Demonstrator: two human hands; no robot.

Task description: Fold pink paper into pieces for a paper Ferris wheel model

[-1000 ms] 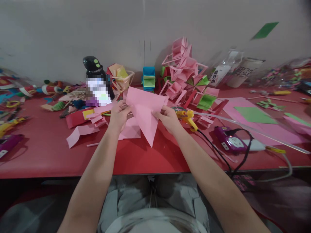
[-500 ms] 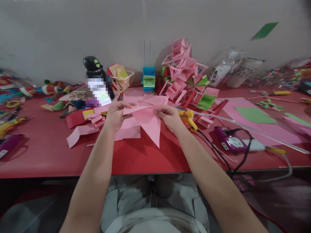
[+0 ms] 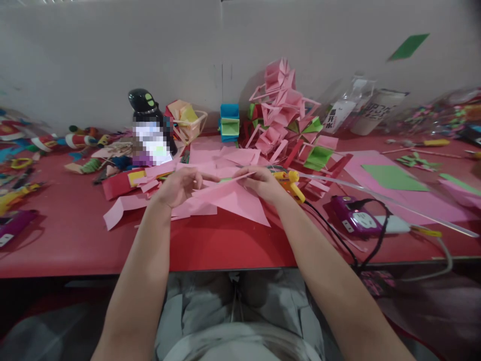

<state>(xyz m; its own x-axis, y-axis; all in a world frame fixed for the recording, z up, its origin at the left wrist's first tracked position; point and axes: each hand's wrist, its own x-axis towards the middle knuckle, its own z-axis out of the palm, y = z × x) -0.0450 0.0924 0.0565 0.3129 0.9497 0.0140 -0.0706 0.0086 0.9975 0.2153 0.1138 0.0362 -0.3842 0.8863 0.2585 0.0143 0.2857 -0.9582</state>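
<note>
My right hand [image 3: 259,181] pinches a folded sheet of pink paper [image 3: 240,199] at its upper right edge. The sheet is tilted above the table, with a pointed corner hanging toward the lower right. At the sheet's left end is my left hand [image 3: 179,186], its fingers loosely bent and apart and the index finger stretched along the far edge. Whether those fingertips touch the paper is hard to make out. Behind and beneath lie more pink paper pieces [image 3: 205,206]. Just right of my right hand rests a yellow glue gun [image 3: 291,184].
Pink folded-paper frames [image 3: 281,108] are stacked against the wall. A phone [image 3: 154,143] leans on a black bottle [image 3: 143,100]. To the right are a purple power box [image 3: 355,218] with a black cable, green paper [image 3: 394,178] and a clear bottle [image 3: 345,108]. Toy figures [image 3: 78,140] lie left.
The pink sheet has turned, its hanging point swinging to the right. My left hand has moved slightly left and lower, and its pinch on the sheet has loosened.
</note>
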